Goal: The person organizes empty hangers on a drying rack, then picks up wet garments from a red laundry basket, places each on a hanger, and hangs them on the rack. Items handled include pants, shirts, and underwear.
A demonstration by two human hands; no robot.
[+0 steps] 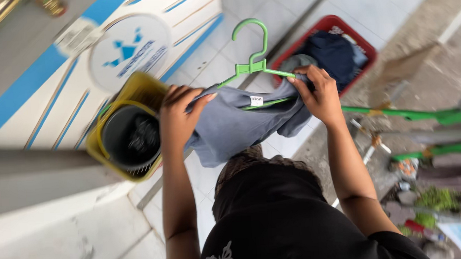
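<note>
Both hands are up in front of the chest, working one garment. The left hand (177, 116) has its grip closed on the shoulder of a grey shirt (230, 125), fingers curled over the fabric's upper edge. The right hand (316, 92) has its grip pinched on the other shoulder, where the cloth meets the arm of a green plastic hanger (252, 58). The hanger's hook stands clear above the shirt, tilted a little, and its lower bar shows just under the collar, beside a small white label. The shirt hangs slack between the two hands, held in the air above the tiled floor (267, 14).

Below the left hand sits a yellow tub (135, 92) with a dark bucket (130, 136) nested in it, tight against the white and blue washing machine (128, 51). Beyond the right hand, a red laundry basket (334, 22) rests on the tiles, with dark blue clothes (333, 52) heaped inside. Off to the right runs a green metal rack (421, 116), its rails blurred. The person's black top fills the lower edge of the view.
</note>
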